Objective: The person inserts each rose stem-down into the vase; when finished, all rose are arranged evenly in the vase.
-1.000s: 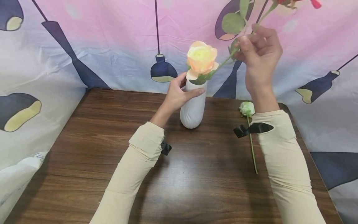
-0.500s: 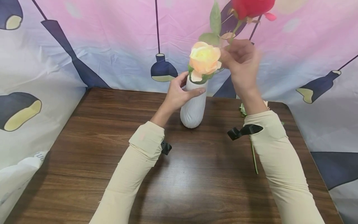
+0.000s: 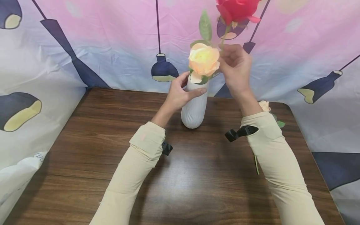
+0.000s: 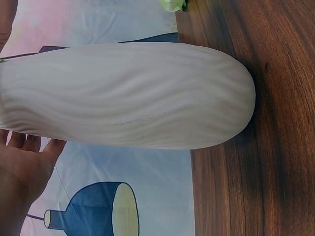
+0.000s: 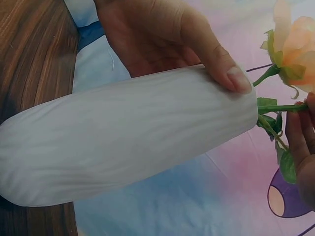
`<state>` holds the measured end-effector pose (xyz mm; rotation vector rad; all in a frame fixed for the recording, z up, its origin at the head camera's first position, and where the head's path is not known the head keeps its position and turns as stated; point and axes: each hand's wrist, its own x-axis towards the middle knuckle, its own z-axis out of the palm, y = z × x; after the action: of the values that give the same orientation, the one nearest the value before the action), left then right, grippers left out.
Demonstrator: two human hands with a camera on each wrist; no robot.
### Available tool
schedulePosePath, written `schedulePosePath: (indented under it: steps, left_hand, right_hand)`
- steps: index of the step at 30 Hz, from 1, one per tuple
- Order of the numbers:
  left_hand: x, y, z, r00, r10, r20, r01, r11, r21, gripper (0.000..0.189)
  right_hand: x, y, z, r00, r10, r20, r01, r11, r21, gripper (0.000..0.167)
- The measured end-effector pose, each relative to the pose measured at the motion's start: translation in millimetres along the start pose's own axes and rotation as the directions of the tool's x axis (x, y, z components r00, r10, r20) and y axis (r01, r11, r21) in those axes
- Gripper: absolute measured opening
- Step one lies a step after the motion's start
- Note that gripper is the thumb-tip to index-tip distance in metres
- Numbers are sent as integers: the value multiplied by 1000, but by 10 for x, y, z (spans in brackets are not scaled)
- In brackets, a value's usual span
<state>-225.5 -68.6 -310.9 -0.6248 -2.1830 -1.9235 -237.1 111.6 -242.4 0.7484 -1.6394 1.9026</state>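
A white vase (image 3: 194, 109) with wavy ridges stands on the table, and my left hand (image 3: 180, 93) grips it just below the rim, thumb across the front. Out of its mouth rises a peach rose (image 3: 203, 59). Behind that bloom, my right hand (image 3: 236, 65) pinches the stem of a red rose (image 3: 237, 11), whose head is partly cut off at the top of the head view. The right wrist view shows the held green stem (image 5: 283, 107) running into the vase mouth, among green leaves (image 5: 268, 123). The stem's lower end is hidden inside the vase.
On the wooden table (image 3: 112, 140), a pale peach rose (image 3: 264, 106) lies at the back right, partly behind my right forearm. Another flower's green stem (image 3: 256, 164) shows beside the sleeve. A patterned cloth (image 3: 118, 47) hangs behind the table.
My right hand has come left and down with the red rose, from well right of the vase to its mouth. The left hand has kept its hold on the vase.
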Motion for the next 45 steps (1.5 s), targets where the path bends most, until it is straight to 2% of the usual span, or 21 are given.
schedulePosePath:
  steps: [8, 12, 18, 24, 28, 32, 35, 40, 43, 45]
  left_hand:
    - [-16, 10, -17, 1000, 0, 2, 0, 1000, 3, 65]
    - [-15, 2, -20, 1000, 14, 10, -14, 1000, -15, 64]
    - [-10, -7, -4, 999, 40, 26, -39, 998, -57, 62]
    - [-20, -6, -10, 999, 37, 16, -36, 998, -44, 60]
    - [-23, -16, -15, 999, 43, 3, -43, 999, -17, 62]
    - [-20, -25, -3, 999, 46, 6, -45, 999, -22, 63]
    - [-16, -24, 4, 999, 49, 9, -49, 999, -24, 63]
    - [-8, -16, 1, 998, 62, 6, -62, 998, -28, 64]
    - [-5, -13, 2, 998, 66, 4, -65, 997, -28, 64]
    - [-3, -17, 4, 998, 69, 3, -69, 997, -26, 64]
  right_hand:
    - [28, -12, 50, 999, -18, 33, 22, 992, -126, 22]
    - [12, 6, 85, 997, 11, 78, 1, 989, -150, 26]
    - [-29, 50, 98, 991, 8, 136, 15, 987, -163, 20]
    - [-51, 53, 115, 977, 111, 183, -73, 977, -201, 19]
    - [-64, 55, 144, 965, 150, 214, -96, 965, -242, 17]
    - [-76, 43, 141, 963, 197, 183, -151, 959, -239, 18]
    - [-72, 26, 130, 974, 185, 129, -160, 970, -183, 22]
    - [-12, -16, 163, 994, 76, 76, -71, 996, -59, 22]
    - [20, -57, 187, 997, 54, 47, -53, 998, -29, 20]
    - [32, -81, 193, 997, 66, 27, -66, 998, -19, 18]
